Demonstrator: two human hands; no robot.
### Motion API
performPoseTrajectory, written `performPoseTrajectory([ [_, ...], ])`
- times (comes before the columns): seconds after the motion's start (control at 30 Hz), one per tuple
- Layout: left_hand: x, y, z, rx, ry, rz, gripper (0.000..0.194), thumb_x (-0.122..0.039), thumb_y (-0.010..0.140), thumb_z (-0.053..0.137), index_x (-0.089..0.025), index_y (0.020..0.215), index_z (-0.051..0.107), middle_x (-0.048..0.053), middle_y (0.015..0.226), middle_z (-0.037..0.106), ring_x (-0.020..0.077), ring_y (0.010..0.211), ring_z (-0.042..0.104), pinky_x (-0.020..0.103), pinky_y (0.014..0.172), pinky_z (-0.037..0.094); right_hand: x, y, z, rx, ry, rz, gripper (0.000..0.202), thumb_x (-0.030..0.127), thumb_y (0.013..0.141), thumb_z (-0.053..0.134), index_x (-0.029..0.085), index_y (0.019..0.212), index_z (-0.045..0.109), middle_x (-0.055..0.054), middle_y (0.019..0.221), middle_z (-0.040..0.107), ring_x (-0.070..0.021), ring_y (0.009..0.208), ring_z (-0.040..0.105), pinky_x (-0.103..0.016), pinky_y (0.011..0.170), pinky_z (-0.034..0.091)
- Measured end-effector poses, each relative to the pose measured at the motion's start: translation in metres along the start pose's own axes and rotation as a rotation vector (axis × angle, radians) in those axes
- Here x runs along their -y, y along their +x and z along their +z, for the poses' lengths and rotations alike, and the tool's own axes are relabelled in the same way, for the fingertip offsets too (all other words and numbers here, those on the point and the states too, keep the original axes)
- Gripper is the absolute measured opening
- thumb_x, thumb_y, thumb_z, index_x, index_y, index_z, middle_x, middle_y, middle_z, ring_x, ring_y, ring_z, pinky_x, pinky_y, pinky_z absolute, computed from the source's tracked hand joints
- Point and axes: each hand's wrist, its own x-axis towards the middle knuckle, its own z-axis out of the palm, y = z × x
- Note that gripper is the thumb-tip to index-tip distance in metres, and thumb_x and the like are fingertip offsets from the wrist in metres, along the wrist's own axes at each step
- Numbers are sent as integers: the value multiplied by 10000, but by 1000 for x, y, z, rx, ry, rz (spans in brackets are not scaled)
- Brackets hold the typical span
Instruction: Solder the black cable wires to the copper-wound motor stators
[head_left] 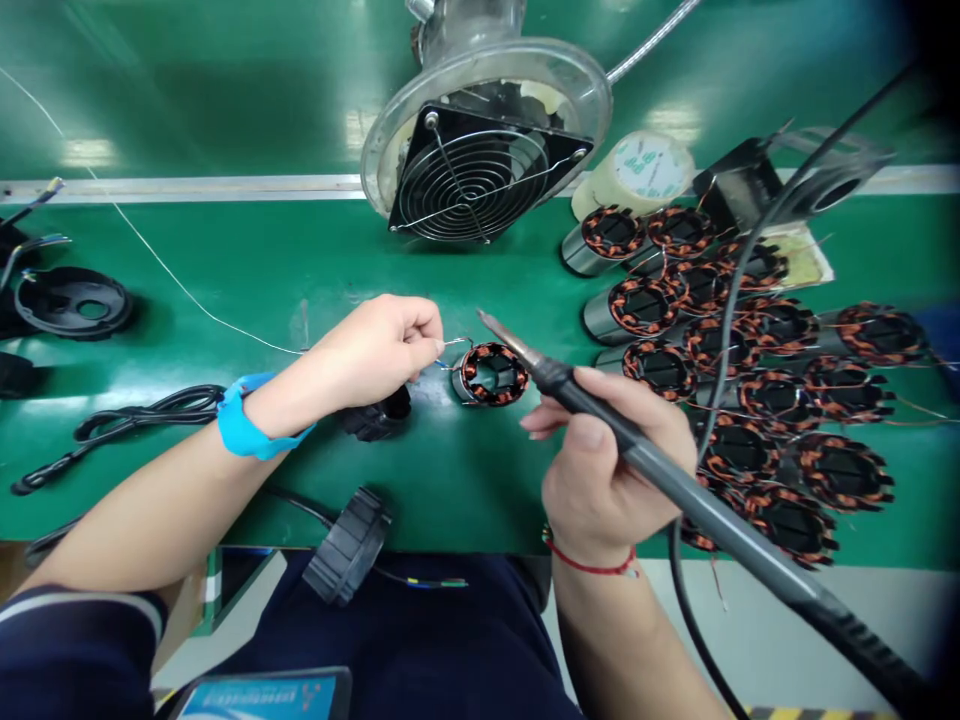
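My left hand point(390, 350), with a blue band at its wrist, pinches a thin wire beside a single copper-wound stator point(493, 375). A black plastic part point(379, 415) lies just below that hand. Blue wire shows between the fingertips and the stator. In my right hand point(615, 470) is a soldering iron point(660, 468), held like a pen. The iron's tip points up and left, above the stator and apart from the wire.
Several wound stators point(780, 400) stand at the right. A fan with a wire guard point(469, 190) hangs at the back. Black cable point(150, 412) and housings point(75, 300) lie left. A ribbed black cap point(349, 545) sits at the front edge. The iron's cord point(727, 330) crosses the right side.
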Motion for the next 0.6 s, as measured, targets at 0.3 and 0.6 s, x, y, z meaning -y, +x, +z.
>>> performPoseTrajectory([
  [0.3, 5, 4, 3, -18, 10, -6, 126, -162, 801, 569, -168, 676, 583, -33, 548, 561, 72, 476, 448, 244, 491, 326, -4, -8, 1, -15, 39, -100, 202, 327, 911, 599, 217, 1065, 669, 14, 695, 656, -171, 533, 654, -349, 516, 540],
  [0.6, 2, 5, 2, -17, -15, -30, 128, -140, 808, 576, -168, 684, 588, -27, 558, 568, 78, 483, 474, 251, 509, 329, -7, -10, 2, 6, 48, -123, 225, 305, 903, 619, 218, 1104, 672, 2, 742, 651, -164, 551, 661, -329, 497, 530],
])
